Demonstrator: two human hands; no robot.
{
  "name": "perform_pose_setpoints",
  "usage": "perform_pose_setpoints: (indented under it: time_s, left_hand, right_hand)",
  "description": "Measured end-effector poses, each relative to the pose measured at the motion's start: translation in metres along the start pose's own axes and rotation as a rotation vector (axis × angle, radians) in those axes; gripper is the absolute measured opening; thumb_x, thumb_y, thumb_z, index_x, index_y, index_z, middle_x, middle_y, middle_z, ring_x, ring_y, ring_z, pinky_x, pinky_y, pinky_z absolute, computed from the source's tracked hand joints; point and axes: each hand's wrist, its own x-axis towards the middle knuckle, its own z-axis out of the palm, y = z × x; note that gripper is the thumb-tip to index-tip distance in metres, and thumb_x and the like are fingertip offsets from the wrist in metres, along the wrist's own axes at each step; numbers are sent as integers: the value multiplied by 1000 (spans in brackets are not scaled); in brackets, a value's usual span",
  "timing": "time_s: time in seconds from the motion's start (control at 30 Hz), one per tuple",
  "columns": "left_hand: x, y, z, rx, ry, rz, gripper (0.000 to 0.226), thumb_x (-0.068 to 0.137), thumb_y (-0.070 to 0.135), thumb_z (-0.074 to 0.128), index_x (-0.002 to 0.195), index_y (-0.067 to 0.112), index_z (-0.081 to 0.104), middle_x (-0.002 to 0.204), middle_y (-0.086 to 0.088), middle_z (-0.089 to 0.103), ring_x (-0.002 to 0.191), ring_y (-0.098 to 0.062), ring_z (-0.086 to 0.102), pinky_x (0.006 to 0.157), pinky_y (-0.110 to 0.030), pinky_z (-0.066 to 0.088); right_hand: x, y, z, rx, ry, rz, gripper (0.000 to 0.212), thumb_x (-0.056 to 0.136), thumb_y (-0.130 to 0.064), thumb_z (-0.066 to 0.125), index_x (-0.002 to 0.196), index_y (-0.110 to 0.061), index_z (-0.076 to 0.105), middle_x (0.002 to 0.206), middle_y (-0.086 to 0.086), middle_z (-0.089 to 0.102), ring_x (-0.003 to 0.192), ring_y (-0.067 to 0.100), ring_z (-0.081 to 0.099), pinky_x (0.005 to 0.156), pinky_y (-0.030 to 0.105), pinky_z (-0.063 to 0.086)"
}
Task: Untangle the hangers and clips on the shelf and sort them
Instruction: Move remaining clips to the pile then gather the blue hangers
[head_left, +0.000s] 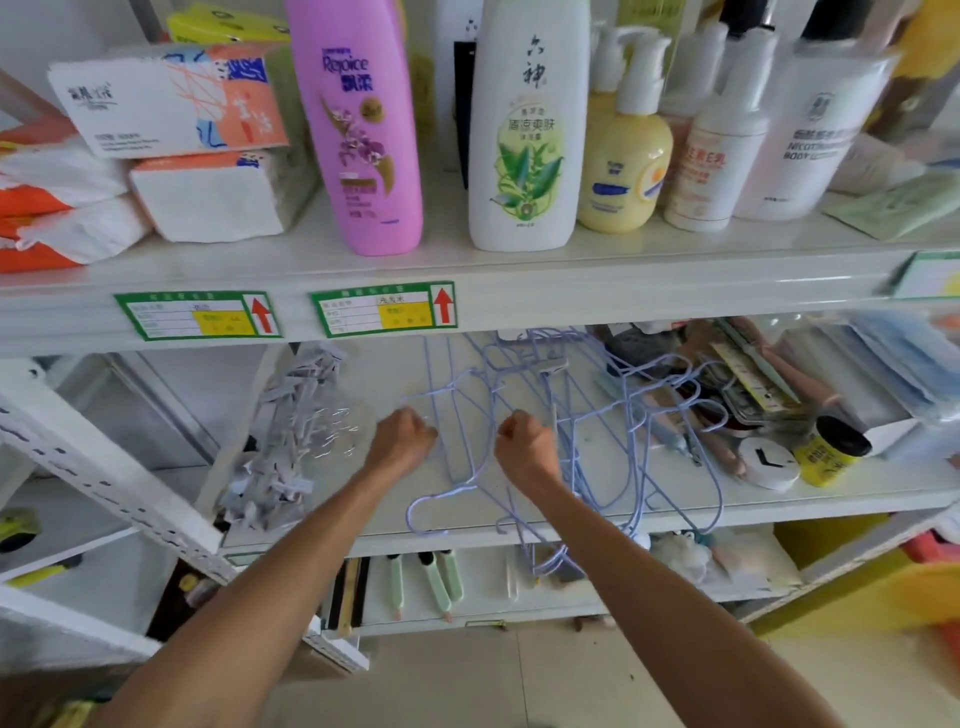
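My left hand (402, 436) and right hand (524, 444) each pinch a thin wire of the lilac hangers (558, 410) tangled on the middle shelf (769, 499), right of the grey clips (296, 415). They look light, springy and snag-prone, so I'd grip near the hook necks.

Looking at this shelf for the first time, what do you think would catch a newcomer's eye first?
The tangle of pale blue wire hangers on the middle shelf, with the left hand and the right hand both curled on its wires. Left of them lies a heap of grey clips, and on the shelf above stands a tall pink bottle.
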Motion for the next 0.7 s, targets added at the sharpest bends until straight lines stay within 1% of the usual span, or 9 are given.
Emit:
perform_pose_setpoints:
  time_s: [0.03, 0.07, 0.1, 0.17, 0.27, 0.37, 0.5, 0.6, 0.7]
  left_hand:
    - [-2, 4, 15, 23, -56, -86, 42, 86, 38, 61, 111, 5, 62, 109, -20, 64, 108, -33, 61, 86, -34, 46]
    - [-4, 7, 28, 50, -96, -187, 62, 86, 46, 62, 128, 2, 51, 125, -22, 55, 121, -35, 53, 96, -36, 43]
    - [-6, 11, 40, 69, -106, -253, 77, 86, 52, 63, 137, 0, 41, 136, -22, 45, 128, -36, 46, 102, -38, 38]
    - [-6, 19, 55, 38, -112, -274, 85, 84, 52, 68, 139, -3, 36, 140, -21, 38, 130, -37, 42, 106, -39, 36]
    - [2, 31, 69, -65, -104, -285, 77, 82, 38, 73, 136, -4, 40, 141, -23, 33, 128, -40, 43, 104, -40, 40]
    - [4, 46, 85, 12, -77, -297, 66, 85, 31, 68, 137, 1, 41, 142, -21, 33, 129, -40, 40, 104, -39, 38]
    - [6, 58, 96, 34, -61, -286, 55, 87, 22, 61, 136, 4, 43, 139, -21, 38, 127, -39, 43, 102, -38, 39]
    - [15, 64, 99, 11, -51, -235, 52, 83, 16, 61, 131, 2, 49, 135, -22, 50, 125, -39, 47, 101, -38, 42]
    - [18, 69, 101, -3, -43, -205, 48, 80, 13, 61, 126, 1, 55, 129, -21, 57, 122, -38, 53, 100, -38, 46]
  right_hand:
    - [4, 16, -15, -32, 22, 38, 22, 79, -14, 51, 98, -12, 62, 101, 15, 67, 95, 36, 64, 79, 36, 54]
    - [6, 30, -28, -100, 5, 77, 27, 80, -19, 52, 106, -13, 59, 107, 13, 63, 99, 36, 63, 83, 38, 54]
    - [8, 41, -37, -209, -41, 106, 35, 83, -25, 54, 116, -13, 56, 115, 12, 59, 105, 35, 61, 87, 40, 52]
    - [8, 56, -45, -444, -125, 82, 47, 89, -35, 57, 129, -11, 51, 124, 11, 51, 111, 34, 59, 90, 40, 50]
    - [11, 63, -44, -578, -151, -9, 42, 89, -29, 59, 128, -12, 54, 124, 11, 47, 108, 31, 60, 88, 39, 51]
    - [19, 62, -48, -630, -182, -31, 40, 88, -26, 60, 125, -13, 58, 126, 12, 49, 111, 30, 59, 87, 37, 50]
    - [30, 67, -53, -452, -147, 19, 37, 83, -23, 58, 117, -10, 62, 117, 12, 57, 107, 33, 61, 86, 38, 53]
    - [39, 78, -62, -333, -82, 15, 31, 82, -24, 57, 107, -6, 64, 113, 12, 55, 103, 33, 59, 85, 38, 53]
    - [49, 84, -69, -218, -1, -16, 21, 83, -21, 54, 93, -6, 64, 107, 13, 58, 96, 33, 60, 78, 39, 53]
